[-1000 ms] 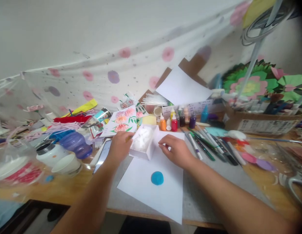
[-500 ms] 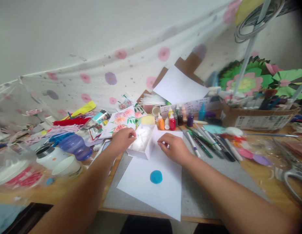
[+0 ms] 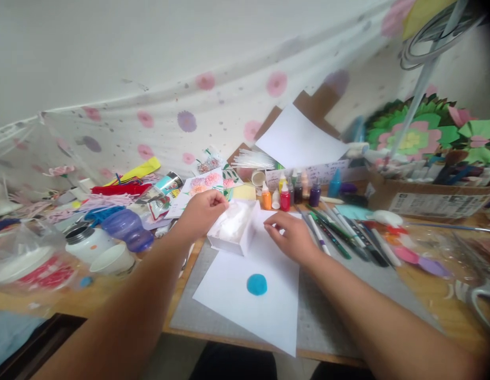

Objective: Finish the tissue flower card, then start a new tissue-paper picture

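A small white box (image 3: pixel 237 243) holding white fluffy cotton (image 3: pixel 232 224) stands at the top of a white sheet of paper (image 3: pixel 252 306). My left hand (image 3: pixel 200 211) hovers over the box's far left corner, fingers pinched together on a wisp of the cotton. Just right of the box, my right hand (image 3: pixel 291 237) rests on the paper with its fingers curled. A round blue blob (image 3: pixel 256 284) lies on the sheet nearer to me.
Small colour bottles (image 3: pixel 285 196) stand behind the box. Several pens and markers (image 3: pixel 339 232) lie to the right, scissors (image 3: pixel 482 295) at far right. A purple bottle (image 3: pixel 126 229), white jar (image 3: pixel 86 244) and cup (image 3: pixel 112 259) sit left. Paper flowers (image 3: pixel 419 137) stand in a cardboard box.
My left hand has risen from the box's left side to above its far corner, pinching cotton. My right hand has stayed beside the box. The view shifted slightly.
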{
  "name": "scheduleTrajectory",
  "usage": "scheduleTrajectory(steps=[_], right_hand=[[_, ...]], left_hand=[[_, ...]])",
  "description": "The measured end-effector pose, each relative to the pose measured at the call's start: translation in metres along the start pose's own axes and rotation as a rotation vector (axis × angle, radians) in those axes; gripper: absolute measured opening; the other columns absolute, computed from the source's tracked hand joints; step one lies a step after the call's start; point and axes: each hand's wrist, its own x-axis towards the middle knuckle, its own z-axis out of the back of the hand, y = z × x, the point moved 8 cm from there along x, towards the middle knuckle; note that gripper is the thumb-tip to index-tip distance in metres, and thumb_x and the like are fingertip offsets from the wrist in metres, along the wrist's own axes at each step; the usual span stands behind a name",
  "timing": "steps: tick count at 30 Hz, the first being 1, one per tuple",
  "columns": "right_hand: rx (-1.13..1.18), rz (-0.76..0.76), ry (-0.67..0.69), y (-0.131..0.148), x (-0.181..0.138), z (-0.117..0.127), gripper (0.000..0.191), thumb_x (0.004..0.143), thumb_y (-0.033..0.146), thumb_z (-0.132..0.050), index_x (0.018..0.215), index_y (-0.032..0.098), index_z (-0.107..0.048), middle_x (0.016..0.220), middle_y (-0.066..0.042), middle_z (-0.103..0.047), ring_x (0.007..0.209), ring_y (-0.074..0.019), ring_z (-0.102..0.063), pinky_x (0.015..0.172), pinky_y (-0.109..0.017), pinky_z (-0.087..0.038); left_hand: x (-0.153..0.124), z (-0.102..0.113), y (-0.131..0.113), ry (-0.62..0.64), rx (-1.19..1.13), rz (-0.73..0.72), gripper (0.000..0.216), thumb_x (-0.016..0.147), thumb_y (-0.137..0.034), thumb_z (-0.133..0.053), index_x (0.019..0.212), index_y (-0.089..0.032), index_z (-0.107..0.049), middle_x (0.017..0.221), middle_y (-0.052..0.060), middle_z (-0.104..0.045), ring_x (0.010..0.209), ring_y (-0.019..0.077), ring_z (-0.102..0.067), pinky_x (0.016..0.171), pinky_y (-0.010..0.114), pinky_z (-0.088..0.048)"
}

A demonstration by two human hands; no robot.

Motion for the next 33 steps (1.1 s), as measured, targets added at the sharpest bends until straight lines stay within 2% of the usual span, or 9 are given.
scheduleTrajectory(steps=[3, 6, 11, 13, 15, 19, 23, 29, 33], right_hand=[[0.043, -0.044, -0.050, 0.004, 0.002, 0.005, 0.014, 0.084, 0.027, -0.055, 0.084, 0.018, -0.067, 0.082, -0.004, -0.070, 0.069, -0.0141, -0.062, 0.063, -0.024, -0.048], [0.017, -0.097, -0.127, 0.000, 0.000, 0.028, 0.015, 0.083, 0.028, -0.056, 0.086, 0.020, -0.068, 0.085, -0.004, -0.070, 0.072, -0.0145, -0.063, 0.068, -0.026, -0.050], [-0.178, -0.310, -0.341, -0.039, -0.041, 0.124, 0.020, 0.082, 0.032, -0.055, 0.088, 0.019, -0.069, 0.085, -0.006, -0.071, 0.076, -0.0187, -0.065, 0.071, -0.032, -0.051], [-0.256, -0.402, -0.389, -0.056, -0.069, 0.161, 0.023, 0.081, 0.035, -0.054, 0.087, 0.017, -0.068, 0.078, -0.007, -0.071, 0.066, -0.0185, -0.064, 0.062, -0.032, -0.051], [-0.331, -0.466, -0.372, -0.065, -0.095, 0.181, 0.025, 0.078, 0.037, -0.056, 0.085, 0.017, -0.069, 0.072, -0.007, -0.071, 0.059, -0.0185, -0.063, 0.056, -0.031, -0.049], [-0.461, -0.495, -0.247, -0.064, -0.127, 0.174, 0.020, 0.074, 0.032, -0.056, 0.080, 0.020, -0.070, 0.075, -0.006, -0.072, 0.066, -0.0197, -0.065, 0.062, -0.032, -0.050], [-0.587, -0.482, -0.170, -0.059, -0.130, 0.159, 0.023, 0.079, 0.029, -0.051, 0.085, 0.020, -0.071, 0.086, -0.007, -0.072, 0.075, -0.0211, -0.065, 0.070, -0.033, -0.049], [-0.784, -0.507, -0.193, -0.068, -0.116, 0.191, 0.028, 0.081, 0.023, -0.045, 0.088, 0.015, -0.070, 0.092, -0.012, -0.072, 0.084, -0.0240, -0.064, 0.077, -0.036, -0.047], [-0.843, -0.531, -0.082, -0.079, -0.107, 0.190, 0.027, 0.079, 0.018, -0.046, 0.085, 0.015, -0.071, 0.089, -0.012, -0.072, 0.083, -0.0235, -0.065, 0.074, -0.034, -0.047]], left_hand=[[-0.036, -0.010, 0.004, 0.034, -0.154, 0.025, 0.013, 0.080, -0.031, -0.052, 0.075, -0.019, -0.053, 0.067, -0.003, -0.056, 0.060, 0.0116, -0.051, 0.056, 0.022, -0.037], [-0.074, -0.040, 0.017, 0.095, -0.256, 0.076, 0.016, 0.080, -0.032, -0.056, 0.073, -0.019, -0.052, 0.059, -0.004, -0.052, 0.053, 0.0101, -0.048, 0.050, 0.020, -0.034], [-0.115, -0.086, 0.039, 0.247, -0.569, 0.268, 0.022, 0.077, -0.041, -0.062, 0.081, -0.019, -0.056, 0.069, -0.001, -0.060, 0.058, 0.0119, -0.052, 0.051, 0.021, -0.039], [-0.118, -0.089, 0.042, 0.257, -0.564, 0.266, 0.027, 0.076, -0.043, -0.063, 0.087, -0.019, -0.060, 0.077, 0.002, -0.065, 0.065, 0.0152, -0.057, 0.054, 0.023, -0.042], [-0.115, -0.087, 0.047, 0.221, -0.495, 0.243, 0.029, 0.074, -0.045, -0.064, 0.089, -0.019, -0.063, 0.082, 0.004, -0.067, 0.072, 0.0181, -0.060, 0.058, 0.025, -0.044], [-0.114, -0.088, 0.057, 0.160, -0.392, 0.194, 0.028, 0.075, -0.047, -0.061, 0.083, -0.021, -0.066, 0.081, 0.004, -0.067, 0.077, 0.0203, -0.061, 0.066, 0.027, -0.045], [-0.121, -0.094, 0.074, 0.084, -0.409, 0.188, 0.030, 0.074, -0.049, -0.063, 0.087, -0.023, -0.066, 0.085, 0.004, -0.067, 0.082, 0.0208, -0.062, 0.073, 0.027, -0.048], [-0.124, -0.094, 0.088, 0.063, -0.555, 0.275, 0.048, 0.063, -0.057, -0.070, 0.098, -0.023, -0.067, 0.083, 0.004, -0.068, 0.078, 0.0212, -0.063, 0.059, 0.023, -0.049], [-0.123, -0.092, 0.092, 0.105, -0.553, 0.354, 0.050, 0.063, -0.062, -0.068, 0.097, -0.024, -0.067, 0.084, 0.002, -0.070, 0.075, 0.0202, -0.063, 0.057, 0.022, -0.050]])
